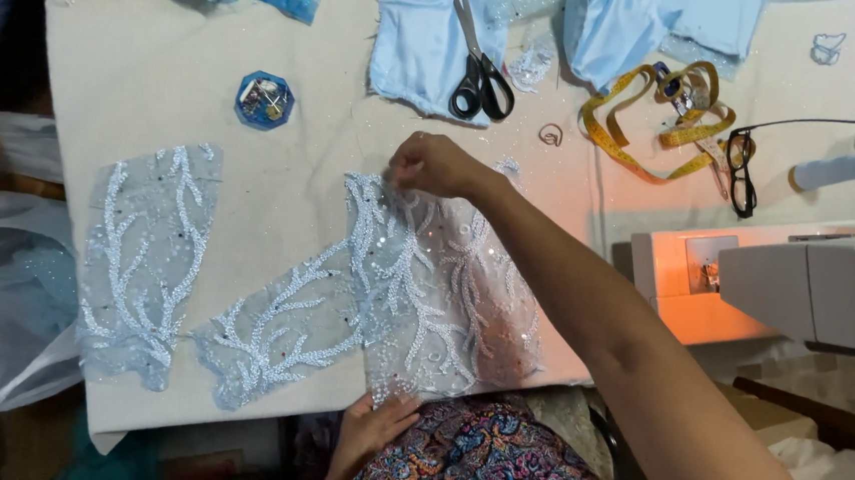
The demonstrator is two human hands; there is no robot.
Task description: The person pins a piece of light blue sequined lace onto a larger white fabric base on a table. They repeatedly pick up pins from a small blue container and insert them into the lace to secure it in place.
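A sheer, beaded lace piece (439, 291) with white branch patterns lies on the table in front of me. My right hand (435, 165) pinches its far top edge, fingers closed on the fabric. My left hand (374, 429) holds the near bottom edge where it hangs over the table front. A second lace piece (276, 332) overlaps it on the left. A third lace piece (145, 260) lies apart, further left.
Black scissors (480, 85) rest on light blue cloth (423, 39) at the back. A yellow tape measure (656, 121), black glasses (742, 167), a blue pin box (264, 100) and a white sewing machine (795, 286) at right. A white plastic bag (12, 301) hangs at left.
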